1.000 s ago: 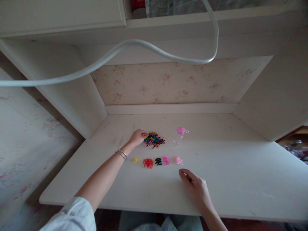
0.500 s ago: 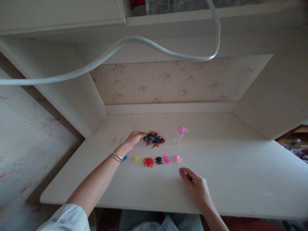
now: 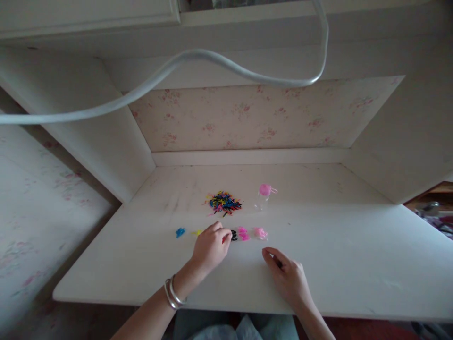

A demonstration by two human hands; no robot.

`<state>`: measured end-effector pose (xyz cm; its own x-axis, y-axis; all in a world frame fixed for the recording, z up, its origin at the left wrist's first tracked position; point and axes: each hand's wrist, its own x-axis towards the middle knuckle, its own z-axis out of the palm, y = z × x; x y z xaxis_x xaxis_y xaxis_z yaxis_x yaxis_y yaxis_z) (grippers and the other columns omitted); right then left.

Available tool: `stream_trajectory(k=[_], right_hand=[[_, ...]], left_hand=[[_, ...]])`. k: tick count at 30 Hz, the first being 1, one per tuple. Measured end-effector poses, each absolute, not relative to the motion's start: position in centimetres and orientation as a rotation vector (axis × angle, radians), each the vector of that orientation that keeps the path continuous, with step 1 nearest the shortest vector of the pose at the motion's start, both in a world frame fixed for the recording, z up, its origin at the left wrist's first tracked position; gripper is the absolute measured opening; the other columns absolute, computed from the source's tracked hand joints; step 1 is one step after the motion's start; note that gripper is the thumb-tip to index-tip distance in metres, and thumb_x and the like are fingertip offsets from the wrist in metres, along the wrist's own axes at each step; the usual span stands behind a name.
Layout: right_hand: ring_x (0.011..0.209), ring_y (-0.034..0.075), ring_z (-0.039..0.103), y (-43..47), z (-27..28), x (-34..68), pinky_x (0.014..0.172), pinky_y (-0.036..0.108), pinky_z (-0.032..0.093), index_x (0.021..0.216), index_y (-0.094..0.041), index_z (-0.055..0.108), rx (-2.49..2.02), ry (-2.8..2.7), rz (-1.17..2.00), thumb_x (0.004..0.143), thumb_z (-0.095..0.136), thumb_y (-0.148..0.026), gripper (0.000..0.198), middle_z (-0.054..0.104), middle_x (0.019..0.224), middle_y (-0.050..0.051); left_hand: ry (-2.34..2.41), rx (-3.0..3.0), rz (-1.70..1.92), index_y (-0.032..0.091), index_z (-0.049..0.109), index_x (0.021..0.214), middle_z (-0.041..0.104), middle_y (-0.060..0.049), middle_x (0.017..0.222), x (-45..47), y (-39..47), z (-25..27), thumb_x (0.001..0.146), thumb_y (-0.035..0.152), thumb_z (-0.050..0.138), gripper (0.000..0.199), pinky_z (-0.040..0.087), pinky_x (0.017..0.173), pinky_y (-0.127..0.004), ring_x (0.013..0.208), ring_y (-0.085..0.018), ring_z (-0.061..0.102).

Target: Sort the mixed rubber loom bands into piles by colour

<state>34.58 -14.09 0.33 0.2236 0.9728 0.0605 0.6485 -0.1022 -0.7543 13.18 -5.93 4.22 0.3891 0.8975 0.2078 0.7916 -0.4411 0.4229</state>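
Observation:
My left hand, with two silver bangles on the wrist, is over the row of small piles. Its fingers are closed, and whatever they hold is hidden. It covers the red pile and stands beside the black pile. My right hand rests on the table nearer the front, fingers curled together; I cannot make out anything in them. Also in the row are blue, yellow, bright pink and pale pink piles of small pieces resembling rubber bands. Behind lies a mixed multicoloured heap.
A clear little bottle with a pink lid and loop stands right of the heap. A white cable hangs across the upper view, before the cupboard. Side panels flank the white table.
My left hand has moved from the mixed heap's left edge toward me and right, over the red pile. The blue pile is now uncovered. My right hand has hardly moved.

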Motion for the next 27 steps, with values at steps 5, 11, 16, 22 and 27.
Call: stream_trajectory(k=[5,11,16,22,27], right_hand=[[0.048,0.01,0.048,-14.1,0.4,34.6,0.047,0.018,0.037,0.086,-0.02,0.072,-1.817,-1.487,0.631,0.087,0.041,-0.055,0.046,0.056,0.055,0.0],[0.048,0.011,0.049,-14.2,0.4,34.7,0.048,0.018,0.037,0.085,-0.02,0.071,-1.804,-1.447,0.65,0.086,0.044,-0.055,0.045,0.055,0.055,-0.001],[0.048,0.01,0.047,-14.2,0.1,34.6,0.048,0.017,0.036,0.086,-0.02,0.071,-1.826,-1.469,0.657,0.086,0.045,-0.054,0.043,0.054,0.054,-0.002],[0.049,0.011,0.049,-13.1,0.5,34.1,0.047,0.018,0.035,0.086,-0.021,0.071,-1.913,-1.467,0.726,0.084,0.044,-0.056,0.045,0.058,0.058,-0.002],[0.051,0.012,0.052,-9.7,4.0,31.6,0.05,0.02,0.035,0.081,-0.024,0.071,-1.884,-1.712,0.56,0.087,0.043,-0.049,0.038,0.059,0.055,-0.002]], left_hand=[[1.516,2.514,0.501,0.025,0.069,0.078,0.058,-0.003,0.074,14.2,-6.1,3.7,0.09,0.028,0.045,0.027,0.041,0.065,-0.023,0.072,-0.013,0.056],[1.511,2.305,0.802,0.022,0.066,0.097,0.063,-0.006,0.086,11.7,-7.0,4.4,0.094,0.031,0.039,0.029,0.045,0.075,-0.025,0.08,-0.015,0.059],[1.704,1.941,1.063,0.02,0.065,0.093,0.067,-0.006,0.091,5.6,-9.6,2.9,0.09,0.038,0.046,0.026,0.048,0.073,-0.024,0.082,-0.016,0.063],[1.961,1.518,1.05,0.022,0.067,0.09,0.07,-0.004,0.094,0.3,-12.2,0.7,0.083,0.051,0.051,0.034,0.05,0.072,-0.025,0.085,-0.019,0.065],[1.858,1.499,1.042,0.021,0.067,0.093,0.07,-0.004,0.097,0.7,-11.7,0.8,0.084,0.052,0.05,0.037,0.051,0.075,-0.025,0.088,-0.02,0.065]])
